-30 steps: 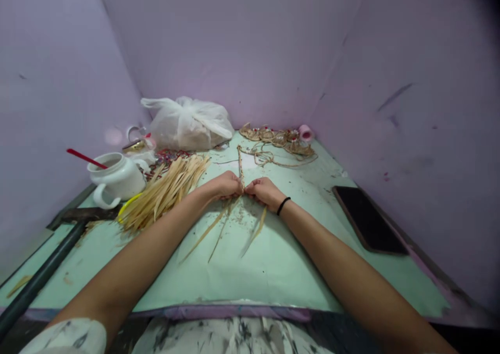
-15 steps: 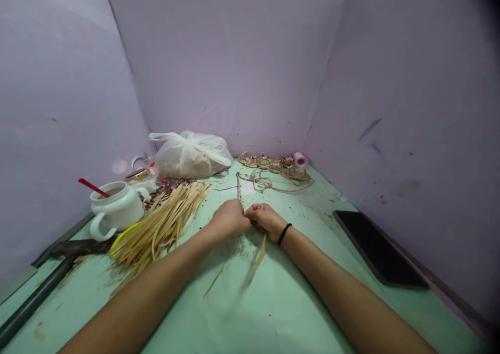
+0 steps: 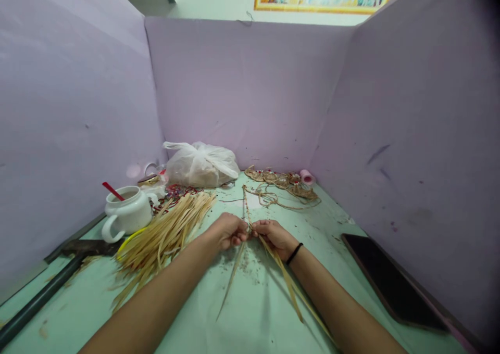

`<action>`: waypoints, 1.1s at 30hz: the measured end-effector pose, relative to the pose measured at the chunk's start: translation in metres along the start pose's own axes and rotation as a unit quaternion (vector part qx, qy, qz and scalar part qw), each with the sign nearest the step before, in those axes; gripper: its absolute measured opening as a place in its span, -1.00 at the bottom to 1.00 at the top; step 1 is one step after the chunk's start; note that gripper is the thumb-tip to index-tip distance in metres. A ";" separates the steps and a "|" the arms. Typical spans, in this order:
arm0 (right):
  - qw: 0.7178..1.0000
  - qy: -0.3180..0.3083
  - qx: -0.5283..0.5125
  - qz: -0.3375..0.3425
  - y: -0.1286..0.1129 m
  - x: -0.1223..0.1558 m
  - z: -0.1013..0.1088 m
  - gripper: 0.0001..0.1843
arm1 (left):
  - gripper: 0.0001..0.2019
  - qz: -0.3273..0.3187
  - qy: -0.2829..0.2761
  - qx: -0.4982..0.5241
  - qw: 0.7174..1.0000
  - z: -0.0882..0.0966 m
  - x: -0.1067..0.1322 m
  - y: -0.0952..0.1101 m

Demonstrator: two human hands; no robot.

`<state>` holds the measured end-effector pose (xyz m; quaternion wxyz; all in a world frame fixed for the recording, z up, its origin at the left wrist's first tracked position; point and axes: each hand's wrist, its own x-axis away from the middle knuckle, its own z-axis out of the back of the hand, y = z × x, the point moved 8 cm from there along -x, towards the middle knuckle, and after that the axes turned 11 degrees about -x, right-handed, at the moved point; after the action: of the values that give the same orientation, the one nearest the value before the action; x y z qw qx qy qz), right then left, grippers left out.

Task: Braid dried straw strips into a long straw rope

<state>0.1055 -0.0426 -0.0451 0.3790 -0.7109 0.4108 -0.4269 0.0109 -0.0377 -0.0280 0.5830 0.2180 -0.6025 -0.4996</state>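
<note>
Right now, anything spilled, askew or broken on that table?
Minor mess: brown crumbs are scattered on the table just below the hands, possibly shed by the straw. The right wall has dark marks. The white pot stands upright; nothing looks broken.

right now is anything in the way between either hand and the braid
Nothing visible is: the left hand and the right hand are both at the near end of the braid. The straw bundle lies off to the left, apart from it.
</note>
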 end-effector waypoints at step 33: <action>0.901 0.038 0.406 0.151 -0.030 0.018 -0.006 -0.84 | -0.78 -0.079 0.059 -0.080 0.992 -0.003 -0.007 -0.006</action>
<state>0.1128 -0.0488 -0.0112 0.6787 -0.4079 0.3189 -0.5209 0.0130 -0.0352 -0.0369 0.5921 0.2467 -0.5056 -0.5769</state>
